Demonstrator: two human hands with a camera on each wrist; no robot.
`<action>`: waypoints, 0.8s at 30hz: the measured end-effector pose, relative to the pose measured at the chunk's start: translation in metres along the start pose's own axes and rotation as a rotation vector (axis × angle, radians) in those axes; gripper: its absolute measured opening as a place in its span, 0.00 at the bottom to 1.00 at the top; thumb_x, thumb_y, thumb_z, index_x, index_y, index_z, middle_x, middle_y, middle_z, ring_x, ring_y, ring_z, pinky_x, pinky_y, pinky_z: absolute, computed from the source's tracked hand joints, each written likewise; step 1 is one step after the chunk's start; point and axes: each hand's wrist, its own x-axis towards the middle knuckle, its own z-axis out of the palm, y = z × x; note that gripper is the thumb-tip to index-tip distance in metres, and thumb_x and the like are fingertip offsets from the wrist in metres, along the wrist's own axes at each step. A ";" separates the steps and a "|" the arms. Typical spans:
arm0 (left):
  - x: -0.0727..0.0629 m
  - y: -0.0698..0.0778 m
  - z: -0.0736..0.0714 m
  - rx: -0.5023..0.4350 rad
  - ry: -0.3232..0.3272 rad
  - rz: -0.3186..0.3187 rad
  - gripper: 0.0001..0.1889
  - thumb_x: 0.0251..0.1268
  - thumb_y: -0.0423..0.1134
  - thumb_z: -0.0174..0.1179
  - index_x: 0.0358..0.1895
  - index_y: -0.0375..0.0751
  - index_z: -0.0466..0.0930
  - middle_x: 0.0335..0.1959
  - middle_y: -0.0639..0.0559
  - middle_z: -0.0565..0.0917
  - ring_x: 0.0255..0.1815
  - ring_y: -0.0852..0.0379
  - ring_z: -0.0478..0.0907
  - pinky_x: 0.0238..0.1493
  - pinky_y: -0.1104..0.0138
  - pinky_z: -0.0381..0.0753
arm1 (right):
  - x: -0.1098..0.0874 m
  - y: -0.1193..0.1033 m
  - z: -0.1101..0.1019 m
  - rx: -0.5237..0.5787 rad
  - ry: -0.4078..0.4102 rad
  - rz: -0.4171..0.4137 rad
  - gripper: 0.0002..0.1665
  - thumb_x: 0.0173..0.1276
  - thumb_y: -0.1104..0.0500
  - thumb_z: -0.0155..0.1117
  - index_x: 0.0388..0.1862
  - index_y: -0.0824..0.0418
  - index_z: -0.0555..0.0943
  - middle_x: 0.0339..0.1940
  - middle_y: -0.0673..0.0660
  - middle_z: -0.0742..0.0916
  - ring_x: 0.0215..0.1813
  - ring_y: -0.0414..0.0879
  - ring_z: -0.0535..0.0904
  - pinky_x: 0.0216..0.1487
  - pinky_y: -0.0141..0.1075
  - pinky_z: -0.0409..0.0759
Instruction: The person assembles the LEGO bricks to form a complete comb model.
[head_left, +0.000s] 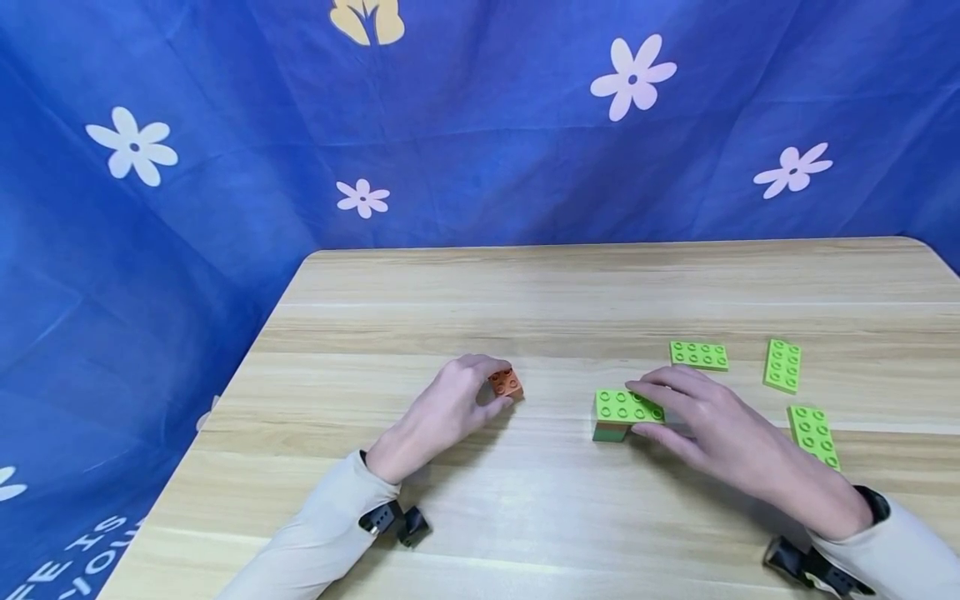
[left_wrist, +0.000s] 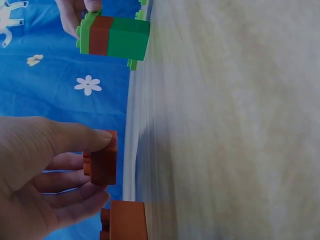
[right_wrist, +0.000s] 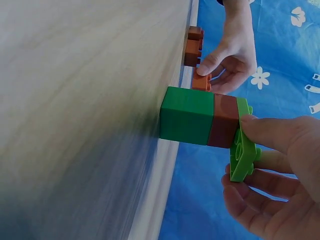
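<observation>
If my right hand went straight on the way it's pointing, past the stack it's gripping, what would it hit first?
Probably the orange brick in your left hand, leftward across the table; height is hard to judge, so your right hand might pass above it.

The small brick [left_wrist: 104,162] is orange-brown, and the stack [head_left: 609,427] runs from a deep green block [right_wrist: 186,115] through a reddish-brown brick [right_wrist: 225,120] to a lime-green plate [head_left: 619,406], the same lime as three loose plates [head_left: 699,356]. Pale beige wood grain streaks the table [head_left: 555,508]. The royal-blue cloth [head_left: 487,158] carries dark-centred white flowers [head_left: 633,79], a pale yellow motif [head_left: 388,21] and white lettering [head_left: 99,562].
</observation>
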 end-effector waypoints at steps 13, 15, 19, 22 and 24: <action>0.004 0.004 0.000 0.020 0.040 0.086 0.20 0.55 0.33 0.70 0.50 0.29 0.81 0.47 0.41 0.84 0.50 0.47 0.81 0.55 0.65 0.81 | -0.004 0.001 -0.001 0.001 -0.001 0.017 0.29 0.72 0.41 0.54 0.52 0.64 0.82 0.47 0.55 0.84 0.47 0.48 0.81 0.45 0.42 0.84; 0.004 0.005 0.000 0.020 0.050 0.090 0.20 0.54 0.33 0.70 0.50 0.29 0.81 0.47 0.40 0.84 0.51 0.47 0.81 0.55 0.64 0.80 | -0.004 0.002 -0.001 0.005 -0.005 0.018 0.28 0.72 0.41 0.54 0.52 0.64 0.82 0.47 0.54 0.84 0.47 0.47 0.81 0.45 0.41 0.83; 0.005 0.008 0.000 -0.017 0.047 0.070 0.20 0.53 0.33 0.70 0.50 0.28 0.81 0.48 0.40 0.84 0.52 0.47 0.80 0.57 0.64 0.79 | -0.003 0.002 -0.001 0.006 -0.005 0.016 0.28 0.73 0.42 0.54 0.52 0.64 0.82 0.47 0.53 0.84 0.47 0.46 0.81 0.46 0.39 0.82; 0.005 0.009 0.001 -0.039 0.040 0.057 0.20 0.53 0.33 0.70 0.50 0.28 0.80 0.49 0.40 0.84 0.52 0.47 0.80 0.57 0.64 0.79 | -0.003 0.002 -0.001 0.006 -0.004 0.014 0.27 0.73 0.42 0.54 0.52 0.63 0.82 0.46 0.53 0.84 0.47 0.46 0.81 0.46 0.39 0.82; 0.005 0.009 0.002 -0.044 0.044 0.059 0.20 0.53 0.33 0.70 0.50 0.29 0.80 0.48 0.40 0.84 0.52 0.47 0.80 0.57 0.64 0.79 | -0.003 0.002 -0.001 0.008 -0.005 0.014 0.27 0.73 0.42 0.54 0.52 0.63 0.82 0.46 0.53 0.84 0.47 0.46 0.81 0.45 0.39 0.83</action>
